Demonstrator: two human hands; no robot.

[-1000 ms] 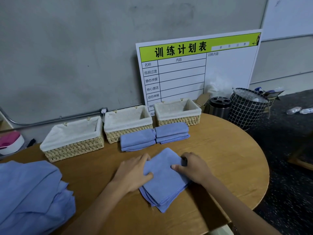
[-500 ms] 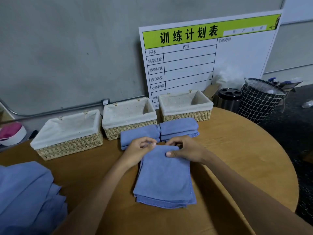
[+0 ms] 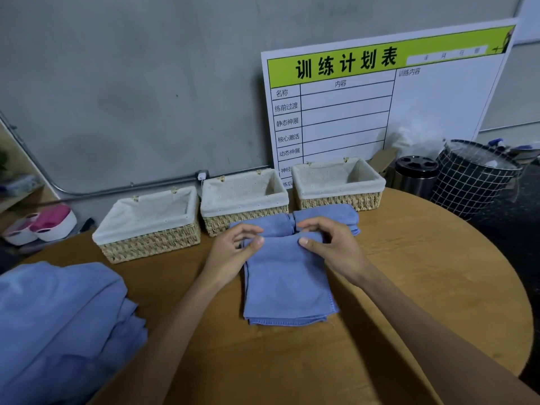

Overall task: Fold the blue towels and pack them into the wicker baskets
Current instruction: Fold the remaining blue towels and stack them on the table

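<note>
A folded blue towel (image 3: 287, 285) lies lengthwise on the round wooden table (image 3: 423, 273) in front of me. My left hand (image 3: 233, 249) pinches its far left corner, and my right hand (image 3: 330, 244) pinches its far right corner. Just behind the hands lie two more folded blue towels, one on the left (image 3: 276, 225) and one on the right (image 3: 327, 213). Three cloth-lined wicker baskets stand in a row at the back: left (image 3: 149, 244), middle (image 3: 242, 220) and right (image 3: 339, 200). All three look empty.
A heap of unfolded blue towels (image 3: 58, 331) fills the table's near left. A white planning board (image 3: 380, 112) leans on the wall behind the baskets. A steel bin (image 3: 415, 176) and a wire-grid basket (image 3: 473, 182) stand on the floor at right.
The towel went from lying diagonally to lying lengthwise. Both hands slid from its middle to its far corners and now pinch them. My view moved closer.
</note>
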